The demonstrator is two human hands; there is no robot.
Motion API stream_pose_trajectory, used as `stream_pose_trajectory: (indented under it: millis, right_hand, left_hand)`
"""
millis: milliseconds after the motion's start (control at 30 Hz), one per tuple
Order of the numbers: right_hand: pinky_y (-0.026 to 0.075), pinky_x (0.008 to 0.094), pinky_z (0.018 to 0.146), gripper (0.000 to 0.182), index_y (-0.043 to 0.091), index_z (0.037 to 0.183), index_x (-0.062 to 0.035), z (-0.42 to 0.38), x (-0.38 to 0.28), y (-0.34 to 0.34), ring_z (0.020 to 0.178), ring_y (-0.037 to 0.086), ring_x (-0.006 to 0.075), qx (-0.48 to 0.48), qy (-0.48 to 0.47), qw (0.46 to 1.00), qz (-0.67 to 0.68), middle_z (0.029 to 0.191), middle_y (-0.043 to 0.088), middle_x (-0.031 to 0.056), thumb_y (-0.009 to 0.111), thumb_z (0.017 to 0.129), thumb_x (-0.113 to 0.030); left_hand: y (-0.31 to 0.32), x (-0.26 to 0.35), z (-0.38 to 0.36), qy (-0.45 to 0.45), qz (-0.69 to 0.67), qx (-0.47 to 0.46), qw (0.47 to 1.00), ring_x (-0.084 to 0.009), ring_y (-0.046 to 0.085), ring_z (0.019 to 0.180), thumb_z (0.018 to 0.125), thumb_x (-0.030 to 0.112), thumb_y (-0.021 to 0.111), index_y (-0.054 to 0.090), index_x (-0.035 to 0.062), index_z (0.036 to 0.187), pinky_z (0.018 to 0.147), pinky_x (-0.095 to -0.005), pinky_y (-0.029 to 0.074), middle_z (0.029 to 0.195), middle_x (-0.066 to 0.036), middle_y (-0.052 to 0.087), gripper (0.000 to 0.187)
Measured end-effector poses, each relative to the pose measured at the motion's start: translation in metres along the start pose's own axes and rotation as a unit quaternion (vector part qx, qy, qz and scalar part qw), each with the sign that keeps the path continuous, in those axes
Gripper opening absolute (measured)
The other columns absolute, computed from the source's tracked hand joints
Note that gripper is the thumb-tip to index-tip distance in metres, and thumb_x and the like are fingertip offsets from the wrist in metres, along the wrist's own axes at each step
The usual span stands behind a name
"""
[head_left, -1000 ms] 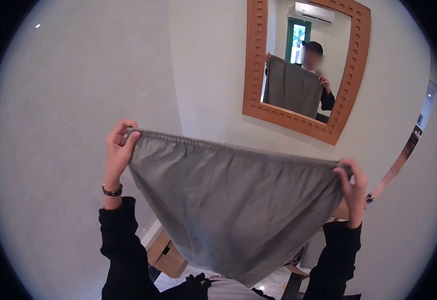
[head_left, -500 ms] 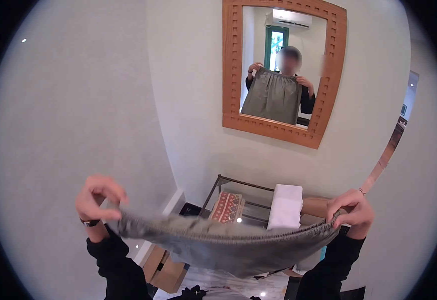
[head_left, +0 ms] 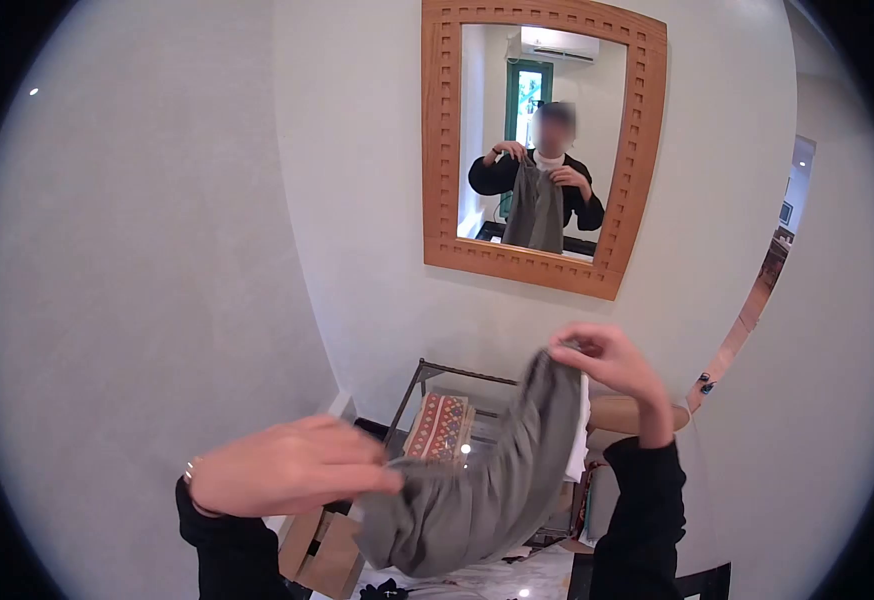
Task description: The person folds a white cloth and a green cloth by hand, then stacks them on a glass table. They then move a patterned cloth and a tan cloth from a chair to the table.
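A grey skirt (head_left: 487, 500) with a gathered elastic waistband hangs between my two hands, sagging in a curve. My right hand (head_left: 612, 362) is raised and closed, pinching one end of the waistband. Lower and closer, my left hand (head_left: 292, 465) is closed on the other end; its fingertips are slightly blurred. The lower part of the skirt drops out of my direct sight, though the mirror (head_left: 647, 120) reflects it hanging in front of me.
Against the wall stands a glass-topped table with a dark metal frame (head_left: 409, 395), bearing a red patterned item (head_left: 437, 425) and a mostly hidden white folded cloth (head_left: 583, 430). A cardboard box (head_left: 329, 560) lies at the lower left.
My hands have come closer together, the left moving right and the right moving left and up. The waistband, stretched wide before, now droops in folds. My view has shifted slightly right.
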State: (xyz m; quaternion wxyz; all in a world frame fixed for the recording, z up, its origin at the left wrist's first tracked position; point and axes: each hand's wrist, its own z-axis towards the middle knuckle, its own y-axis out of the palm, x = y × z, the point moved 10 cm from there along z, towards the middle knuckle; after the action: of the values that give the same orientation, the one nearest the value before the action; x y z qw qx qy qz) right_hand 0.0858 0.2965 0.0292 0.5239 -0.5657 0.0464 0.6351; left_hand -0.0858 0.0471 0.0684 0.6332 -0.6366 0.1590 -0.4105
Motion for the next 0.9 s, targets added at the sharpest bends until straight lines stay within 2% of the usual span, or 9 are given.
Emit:
stream_pose_trajectory:
  millis: [33,133,233,333,433,533,700,767,900]
  right_hand:
    - [0.049,0.0279,0.061,0.018,0.069,0.097,-0.0024,0.013,0.012,0.004,0.067,0.058,0.0102,0.039,-0.013,0.999,-0.034,0.083,0.069,0.0035,0.068,0.09,-0.018]
    - [0.049,0.0276,0.06,0.021,0.067,0.099,-0.0023,0.028,0.037,0.023,0.064,0.059,0.0126,0.076,-0.066,0.991,-0.083,0.082,0.069,0.0056,0.067,0.09,-0.021]
    - [0.048,0.0279,0.059,0.021,0.067,0.099,-0.0027,0.034,0.037,0.044,0.061,0.059,0.0149,0.098,-0.103,0.987,-0.073,0.083,0.068,0.0089,0.068,0.089,-0.021]
    - [0.047,0.0267,0.057,0.019,0.067,0.097,-0.0037,0.032,0.027,0.066,0.06,0.055,0.0116,0.065,-0.092,0.99,-0.085,0.078,0.066,0.0066,0.068,0.089,-0.021]
    - [0.045,0.0259,0.056,0.018,0.067,0.097,-0.0036,0.021,0.018,0.095,0.058,0.051,0.0085,-0.015,-0.075,0.993,-0.089,0.074,0.064,0.0053,0.068,0.09,-0.02]
    - [0.047,0.0244,0.062,0.017,0.066,0.1,-0.0024,-0.005,-0.003,0.119,0.066,0.055,0.0067,-0.115,-0.05,0.991,-0.044,0.079,0.065,0.004,0.067,0.09,-0.017]
    - [0.048,0.023,0.081,0.021,0.063,0.111,0.0015,-0.045,0.007,0.149,0.09,0.058,0.0054,-0.196,0.027,0.958,0.206,0.1,0.066,0.0023,0.063,0.093,-0.01]
    - [0.047,0.0229,0.083,0.022,0.062,0.115,0.0011,-0.05,0.005,0.147,0.094,0.057,0.006,-0.2,0.048,0.954,0.219,0.104,0.065,0.0025,0.058,0.095,-0.008]
    - [0.047,0.0221,0.083,0.023,0.062,0.117,0.0,-0.062,0.01,0.143,0.095,0.055,0.0056,-0.152,0.066,0.963,0.211,0.106,0.065,0.0029,0.056,0.097,-0.008]
  left_hand:
    - [0.0,-0.004,0.013,-0.058,0.082,0.022,0.995,-0.0326,0.053,0.113,0.08,-0.002,0.061,0.058,0.0002,0.116,0.097,-0.0414,0.042,0.116,-0.015,0.056,0.036]
    - [0.007,0.015,0.043,0.09,0.061,0.18,0.978,-0.0322,0.056,0.107,0.079,0.0,0.063,0.058,0.004,0.115,0.092,-0.0399,0.046,0.113,-0.011,0.056,0.037]
    - [0.049,0.027,0.06,0.199,-0.023,0.088,0.976,-0.0319,0.058,0.105,0.077,0.0,0.059,0.05,0.0038,0.118,0.103,-0.0414,0.041,0.104,-0.013,0.051,0.042]
    - [0.077,0.025,0.072,0.158,0.126,0.071,0.977,-0.0272,0.064,0.084,0.081,0.002,0.055,0.044,0.0059,0.122,0.084,-0.0375,0.053,0.093,-0.011,0.05,0.042]
    - [0.099,0.004,0.082,0.092,0.157,-0.01,0.983,-0.023,0.063,0.062,0.083,0.005,0.055,0.042,0.0076,0.12,0.054,-0.0332,0.053,0.086,-0.01,0.049,0.04]
    - [0.098,-0.018,0.084,0.093,0.17,0.073,0.978,-0.0212,0.057,0.048,0.087,0.009,0.058,0.046,0.0069,0.113,0.04,-0.0307,0.043,0.075,-0.008,0.048,0.029]
    - [0.092,-0.051,0.085,0.024,0.087,0.107,0.99,-0.027,0.058,0.047,0.095,0.027,0.057,0.046,0.0046,0.108,0.039,-0.0345,0.044,0.061,-0.012,0.053,0.028]
    - [0.094,-0.055,0.081,-0.015,0.081,0.122,0.989,-0.0244,0.056,0.047,0.092,0.028,0.063,0.053,0.0062,0.105,0.04,-0.0312,0.044,0.062,-0.009,0.055,0.027]
    - [0.091,-0.05,0.075,0.046,0.107,0.18,0.977,-0.0228,0.058,0.05,0.091,0.028,0.063,0.055,0.0048,0.099,0.041,-0.0301,0.044,0.065,-0.008,0.058,0.026]
